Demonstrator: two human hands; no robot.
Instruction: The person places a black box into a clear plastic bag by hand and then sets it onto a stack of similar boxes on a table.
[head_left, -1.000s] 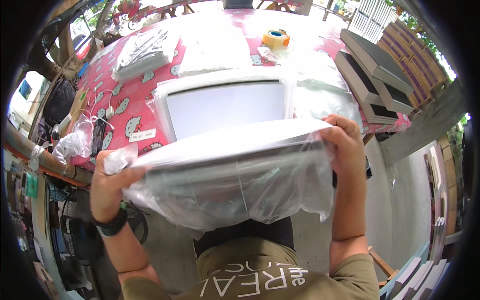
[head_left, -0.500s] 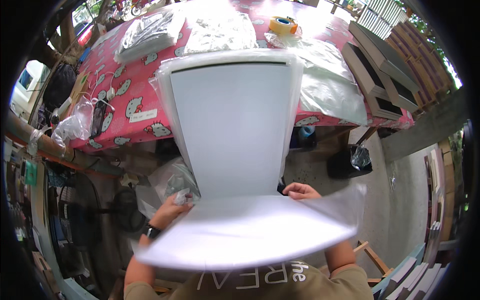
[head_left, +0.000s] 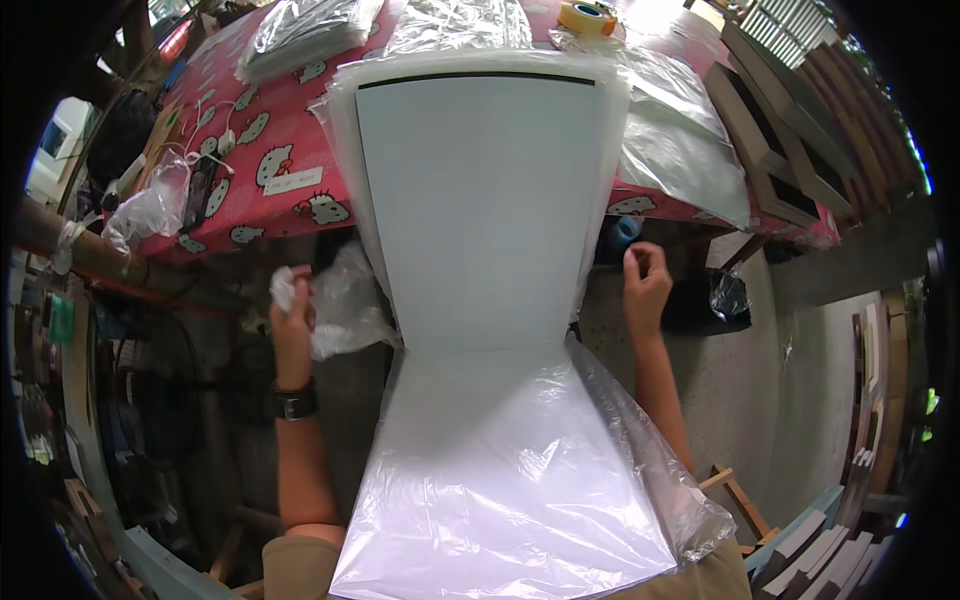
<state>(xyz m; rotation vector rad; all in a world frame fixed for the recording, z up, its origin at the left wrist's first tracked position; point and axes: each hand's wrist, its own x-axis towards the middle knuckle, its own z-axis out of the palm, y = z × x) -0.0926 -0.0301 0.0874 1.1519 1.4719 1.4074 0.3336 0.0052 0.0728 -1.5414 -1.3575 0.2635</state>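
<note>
Between the person's two hands, apart from both, lies a pale grey board (head_left: pixel 478 200), its far part on the pink-covered table (head_left: pixel 250 212) and its near part reaching past the edge. Its long axis runs straight away from the person, the dark-striped end pointing across the table. A white sheet in clear plastic (head_left: pixel 500 480) meets its near end and spreads toward the person's lap. The left hand (head_left: pixel 293 325) grips some crumpled plastic (head_left: pixel 283 288); the right hand (head_left: pixel 648 290) is raised with fingers bent, and I can't tell whether it's holding anything.
</note>
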